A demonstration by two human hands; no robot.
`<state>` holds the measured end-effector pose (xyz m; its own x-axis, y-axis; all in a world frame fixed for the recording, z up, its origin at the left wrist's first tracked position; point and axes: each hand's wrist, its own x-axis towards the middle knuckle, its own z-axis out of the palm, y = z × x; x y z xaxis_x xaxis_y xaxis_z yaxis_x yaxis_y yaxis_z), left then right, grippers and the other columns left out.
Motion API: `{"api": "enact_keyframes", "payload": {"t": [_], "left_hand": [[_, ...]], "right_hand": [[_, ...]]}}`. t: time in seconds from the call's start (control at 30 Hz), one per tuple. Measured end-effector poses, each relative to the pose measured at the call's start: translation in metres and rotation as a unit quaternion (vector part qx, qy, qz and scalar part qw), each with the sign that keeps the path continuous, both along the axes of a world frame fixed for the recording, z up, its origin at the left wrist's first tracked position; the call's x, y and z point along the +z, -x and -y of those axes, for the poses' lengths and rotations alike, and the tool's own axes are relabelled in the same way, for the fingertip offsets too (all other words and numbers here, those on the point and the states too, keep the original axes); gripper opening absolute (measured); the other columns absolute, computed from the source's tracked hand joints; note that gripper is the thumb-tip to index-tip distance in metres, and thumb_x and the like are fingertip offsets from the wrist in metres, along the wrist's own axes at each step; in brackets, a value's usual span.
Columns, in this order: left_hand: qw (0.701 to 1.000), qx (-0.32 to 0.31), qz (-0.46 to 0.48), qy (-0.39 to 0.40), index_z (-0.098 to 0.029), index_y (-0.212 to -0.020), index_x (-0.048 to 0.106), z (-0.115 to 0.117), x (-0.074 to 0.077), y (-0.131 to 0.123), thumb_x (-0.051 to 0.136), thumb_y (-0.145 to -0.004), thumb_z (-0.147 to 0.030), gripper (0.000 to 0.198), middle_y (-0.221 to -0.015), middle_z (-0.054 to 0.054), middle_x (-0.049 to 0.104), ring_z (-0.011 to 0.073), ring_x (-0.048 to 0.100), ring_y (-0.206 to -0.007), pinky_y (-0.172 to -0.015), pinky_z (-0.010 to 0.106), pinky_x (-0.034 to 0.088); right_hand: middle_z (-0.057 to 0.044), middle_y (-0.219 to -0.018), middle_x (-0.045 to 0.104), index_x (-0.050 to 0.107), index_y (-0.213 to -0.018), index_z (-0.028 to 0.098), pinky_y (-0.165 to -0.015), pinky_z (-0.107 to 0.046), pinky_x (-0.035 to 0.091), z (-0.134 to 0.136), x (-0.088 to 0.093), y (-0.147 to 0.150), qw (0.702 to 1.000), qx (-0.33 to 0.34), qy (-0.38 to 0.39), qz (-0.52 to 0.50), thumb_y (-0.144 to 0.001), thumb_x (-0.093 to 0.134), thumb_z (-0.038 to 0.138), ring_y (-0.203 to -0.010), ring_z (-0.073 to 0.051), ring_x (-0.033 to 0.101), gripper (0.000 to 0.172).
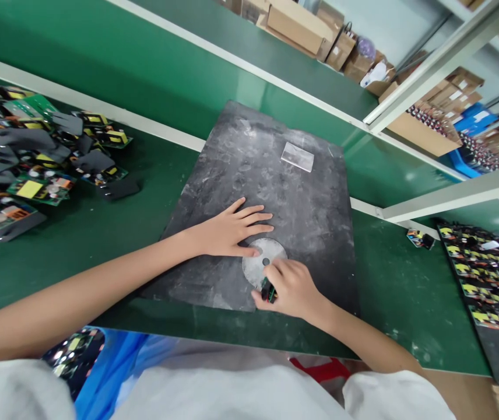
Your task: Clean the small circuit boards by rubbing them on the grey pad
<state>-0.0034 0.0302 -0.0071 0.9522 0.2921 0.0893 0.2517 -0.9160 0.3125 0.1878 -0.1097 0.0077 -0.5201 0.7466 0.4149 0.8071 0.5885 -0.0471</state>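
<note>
My left hand lies flat on a dark grey mat, fingers stretched out, its thumb resting on the edge of a round grey disc with a small hole in the middle. My right hand is closed around a small dark part with a green and red end, pressing it onto the near side of the disc. A small clear rectangular piece rests on the far part of the mat.
A pile of green circuit boards with yellow parts and black covers sits at the left on the green bench. A dark tray of similar boards is at the right. Cardboard boxes fill the shelf behind.
</note>
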Motion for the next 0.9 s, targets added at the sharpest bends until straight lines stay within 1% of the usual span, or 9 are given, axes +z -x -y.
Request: {"api": "enact_keyframes", "payload": {"t": [0.1, 0.2, 0.3, 0.9], "left_hand": [[1.0, 0.0, 0.003, 0.002, -0.026, -0.146, 0.039, 0.001, 0.001, 0.0, 0.041, -0.095, -0.058, 0.06, -0.156, 0.005, 0.03, 0.0283, 0.018, -0.147, -0.118, 0.053, -0.003], [1.0, 0.002, 0.009, 0.005, -0.026, -0.145, 0.04, 0.001, 0.001, 0.0, 0.043, -0.095, -0.058, 0.06, -0.155, 0.006, 0.032, 0.0295, 0.021, -0.146, -0.118, 0.054, -0.001], [1.0, 0.001, 0.008, 0.005, -0.026, -0.145, 0.04, 0.001, 0.001, 0.0, 0.043, -0.095, -0.058, 0.06, -0.156, 0.006, 0.031, 0.0293, 0.02, -0.147, -0.118, 0.054, -0.001], [1.0, 0.0, 0.009, 0.008, -0.026, -0.145, 0.04, 0.001, 0.001, 0.0, 0.043, -0.095, -0.058, 0.059, -0.156, 0.005, 0.031, 0.0288, 0.019, -0.147, -0.118, 0.053, -0.002]], "right_hand": [[0.003, -0.058, 0.046, 0.045, -0.07, 0.021, -0.049, -0.023, 0.031, 0.001, -0.001, 0.0, 1.0, 0.01, 0.018, -0.01, -0.081, 0.05, 0.04, -0.049, -0.011, 0.045, 0.022], [0.003, -0.059, 0.047, 0.045, -0.073, 0.021, -0.048, -0.023, 0.03, -0.004, -0.003, -0.006, 0.999, -0.019, 0.023, -0.012, -0.082, 0.051, 0.041, -0.049, -0.01, 0.045, 0.023], [0.003, -0.061, 0.049, 0.045, -0.074, 0.02, -0.048, -0.022, 0.031, -0.008, -0.004, -0.009, 0.999, -0.034, 0.027, -0.017, -0.084, 0.051, 0.04, -0.05, -0.01, 0.048, 0.023], [0.002, -0.063, 0.05, 0.045, -0.077, 0.02, -0.048, -0.022, 0.034, -0.008, -0.009, -0.01, 0.998, -0.022, 0.03, -0.041, -0.084, 0.051, 0.039, -0.05, -0.011, 0.049, 0.021]]}}
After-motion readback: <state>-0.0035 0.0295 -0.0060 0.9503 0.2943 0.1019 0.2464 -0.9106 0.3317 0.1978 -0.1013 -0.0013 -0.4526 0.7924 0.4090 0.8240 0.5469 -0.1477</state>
